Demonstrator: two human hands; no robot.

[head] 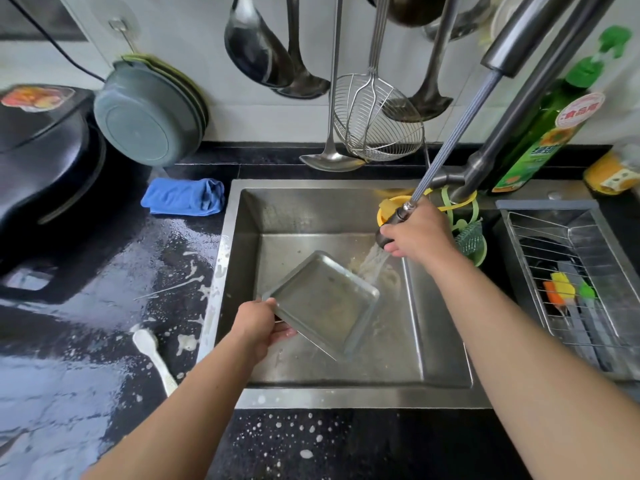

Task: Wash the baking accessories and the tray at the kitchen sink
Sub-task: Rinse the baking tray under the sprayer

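Tray: the metal tray (323, 299) is up off the floor of the sink (346, 398), tilted, its far corner dipping toward the water. It is square with rounded corners and a low raised rim, dull grey steel, with a faint brownish smear across its wet base.
Left hand: the left hand (258, 323) pinches the tray's near-left corner, thumb over the rim, fingers curled underneath.
Right hand: the right hand (415, 233) wraps round the pull-out spray head (391, 230), fingers closed on it, its ribbed hose (453, 133) running up to the tap spout (540, 32).
Water: a stream (374, 263) pours from the head and lands right by the tray's far edge, spreading over the sink floor; whether it strikes the rim itself cannot be told.
Sink: stainless, wet, with pale streaks of residue under the stream.
Drying rack: off to the right a wire rack (540, 271) holds brushes with orange, yellow and green heads (564, 289).
Counter: dark, wet and flecked with white splashes; a white spoon (152, 358) lies left of the sink, a blue cloth (183, 197) sits rolled at its back-left corner.
Wall: ladles and a wire skimmer (377, 119) hang above; a green bottle (540, 133) stands by the tap.
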